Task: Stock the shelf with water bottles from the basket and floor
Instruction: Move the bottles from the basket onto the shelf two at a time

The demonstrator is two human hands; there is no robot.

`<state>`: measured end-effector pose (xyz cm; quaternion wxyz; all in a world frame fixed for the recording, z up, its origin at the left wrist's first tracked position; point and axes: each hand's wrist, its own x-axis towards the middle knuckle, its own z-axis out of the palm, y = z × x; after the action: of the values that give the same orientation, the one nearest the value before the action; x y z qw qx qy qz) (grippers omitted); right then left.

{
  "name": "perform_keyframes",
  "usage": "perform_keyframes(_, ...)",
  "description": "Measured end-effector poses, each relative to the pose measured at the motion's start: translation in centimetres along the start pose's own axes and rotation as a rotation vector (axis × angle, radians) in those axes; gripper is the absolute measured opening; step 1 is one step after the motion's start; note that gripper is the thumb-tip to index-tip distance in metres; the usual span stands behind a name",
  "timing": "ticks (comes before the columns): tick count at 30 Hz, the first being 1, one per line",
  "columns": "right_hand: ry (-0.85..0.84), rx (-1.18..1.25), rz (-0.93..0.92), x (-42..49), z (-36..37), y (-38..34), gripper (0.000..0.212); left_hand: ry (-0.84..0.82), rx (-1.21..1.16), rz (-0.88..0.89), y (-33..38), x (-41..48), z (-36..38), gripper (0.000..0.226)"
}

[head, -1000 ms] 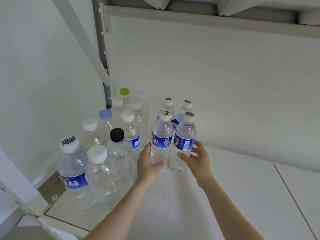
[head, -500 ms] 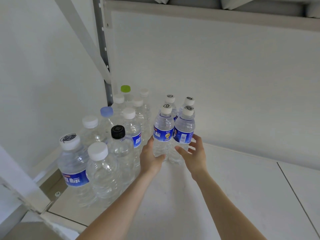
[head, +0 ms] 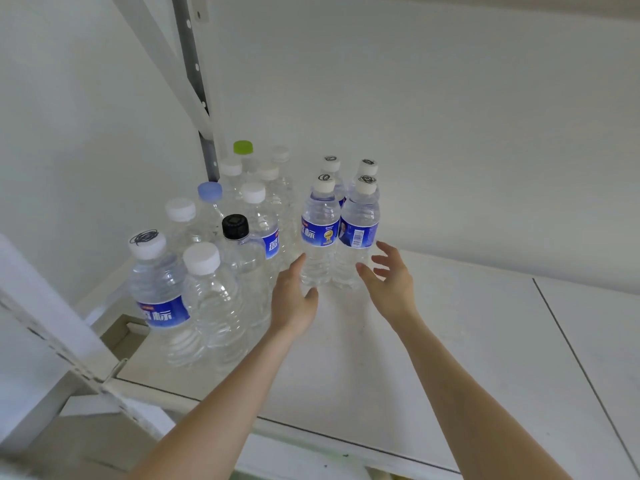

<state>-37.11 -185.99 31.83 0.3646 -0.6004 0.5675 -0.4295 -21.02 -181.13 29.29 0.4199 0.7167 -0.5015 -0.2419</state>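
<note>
Two small clear plastic water bottles with blue labels and white caps stand upright side by side on the white shelf board [head: 433, 341], directly ahead of both hands: the left-hand front bottle [head: 319, 233] and the right-hand front bottle [head: 356, 233]. Their long axes are vertical, and the two bodies are seen touching or nearly so. Two more bottles of the same kind [head: 348, 168] are lined up just behind them, so a two-by-two block is formed.

The left hand [head: 294, 299] is held open with fingers extended beside the lower left flank of the left-hand front bottle; nothing is gripped, and whether the fingertips graze the plastic cannot be told. The right hand [head: 391, 278] is spread open with fingers apart, just beside the base of the right-hand front bottle, and is likewise empty. Each hand is nearer its own bottle, the pair being bracketed between them.

To the left, a cluster of larger clear bottles [head: 207, 271] with white, black, pale blue and green caps is packed near the grey metal upright [head: 204, 133].

Compared with half a second ago, when both bottles were clasped around their lower bodies, the grips have been released and the hands drawn slightly back and outward. The placement is judged complete; the coming move is probably a withdrawal toward the person for more stock.
</note>
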Motion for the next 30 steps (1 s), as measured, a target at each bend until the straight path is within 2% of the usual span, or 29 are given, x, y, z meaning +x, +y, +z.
perform_keyframes(6, 0.071, -0.34, -0.148, -4.1, -1.6, 0.5, 0.057, -0.004, 0.149, 0.223, -0.4, -4.7, -0.7, 0.059)
perform_keyframes(15, 0.216, -0.841, -0.308, -12.3, -3.4, 2.7, 0.061, -0.015, 0.621, 0.472, -3.3, -11.1, -2.2, 0.055)
perform_keyframes(20, 0.227, -0.969, -0.253, -17.3, -3.7, 3.5, 0.059, -0.018, 0.749, 0.538, -4.9, -14.7, -3.3, 0.055)
perform_keyframes(30, 0.217, -1.052, -0.202, -26.3, -3.6, 4.2, 0.061, -0.052, 0.808, 0.573, -7.1, -22.0, -5.5, 0.054)
